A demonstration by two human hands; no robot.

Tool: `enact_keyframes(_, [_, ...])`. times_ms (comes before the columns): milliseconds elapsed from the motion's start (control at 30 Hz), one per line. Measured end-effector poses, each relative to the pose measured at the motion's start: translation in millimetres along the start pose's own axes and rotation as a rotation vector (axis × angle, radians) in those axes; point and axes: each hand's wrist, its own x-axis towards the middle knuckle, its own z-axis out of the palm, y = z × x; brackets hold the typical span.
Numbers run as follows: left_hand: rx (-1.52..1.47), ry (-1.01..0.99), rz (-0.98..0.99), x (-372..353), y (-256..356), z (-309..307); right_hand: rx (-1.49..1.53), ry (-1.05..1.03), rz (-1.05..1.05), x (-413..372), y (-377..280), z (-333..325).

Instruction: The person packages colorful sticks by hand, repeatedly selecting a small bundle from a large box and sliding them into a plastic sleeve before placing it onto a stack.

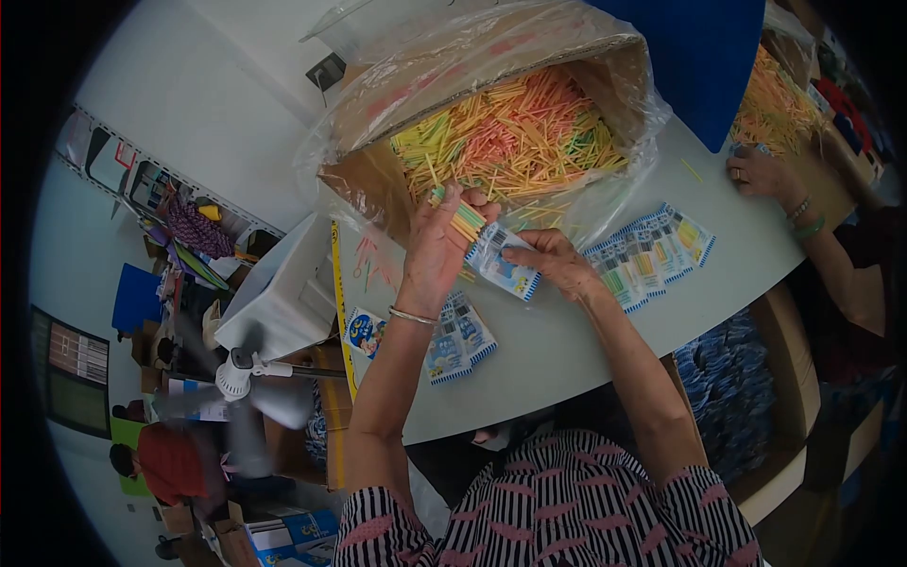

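Note:
My left hand (439,236) is closed around a bundle of thin coloured sticks (466,219), yellow, green and orange. My right hand (557,262) pinches a small blue and white packet (504,261), whose upper left end meets the sticks. Just beyond both hands, a cardboard box (364,184) lined with clear plastic holds a heap of loose sticks (515,132). Flat packets (458,338) lie beside my left forearm. A row of packets with sticks inside (650,255) is fanned out to the right of my right hand.
Loose pink sticks (373,260) and a printed packet (364,331) lie on the table (557,354) at left. At right, a co-worker's hand (763,177) is near another stick pile (770,104). Below stands a box of blue packets (732,387). A fan (236,376) is at left.

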Motion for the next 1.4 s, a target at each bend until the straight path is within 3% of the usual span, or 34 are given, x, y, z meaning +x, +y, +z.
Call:
enact_keyframes(167, [0.027,0.032,0.027,-1.5,10.1,-5.4,-0.034,-0.005,-0.087,-3.4,5.0,-7.2])
enact_keyframes(500, [0.082,0.017,0.085,-8.6,12.3,15.0,0.016,-0.079,-0.039,-7.2,3.5,-10.6])
enact_keyframes(700, [0.025,-0.026,0.076,-10.5,3.6,12.6,0.065,0.086,-0.002,-2.2,24.8,-6.6])
enact_keyframes(767, [0.033,-0.002,0.083,-11.6,2.8,12.5,-0.024,0.363,0.007,-1.5,31.0,-5.3])
enact_keyframes(800, [0.042,0.022,0.093,-12.0,3.2,12.3,-0.024,0.362,0.007,-2.8,24.9,-5.4])
enact_keyframes(867, [0.050,0.029,0.101,-11.6,6.5,12.5,0.009,0.034,0.022,-5.8,8.7,-6.6])
enact_keyframes(1067, [0.071,0.022,0.130,-14.3,11.8,18.7,0.087,-0.156,-0.013,-6.2,11.8,-13.4])
enact_keyframes(1400, [0.117,-0.048,0.114,-25.7,7.9,23.6,0.169,-0.181,-0.010,-10.5,5.6,-9.2])
